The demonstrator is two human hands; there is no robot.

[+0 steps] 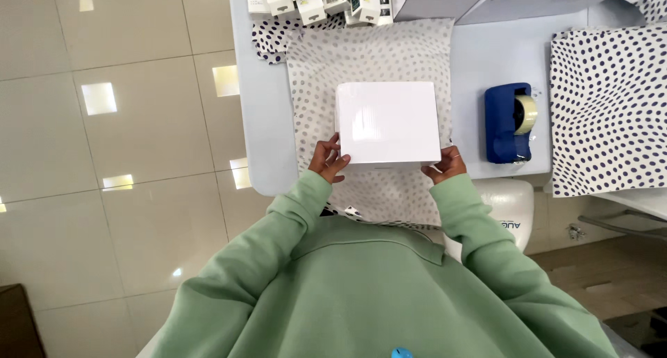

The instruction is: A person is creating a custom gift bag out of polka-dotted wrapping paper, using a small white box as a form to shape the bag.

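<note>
Left hand (328, 160) and right hand (445, 165) grip the white box's (388, 123) near corners, box centred on dotted tissue sheet (368, 55); no folds yet, tape dispenser (511, 121) at 3 o'clock untouched

I see both my arms reaching out in front of me, in green sleeves, elbows bent a little. My left hand (328, 160) and my right hand (445, 166) are well apart, at the same height. The fingers (326, 149) of each hand are curled, thumbs pointing inward.
</note>
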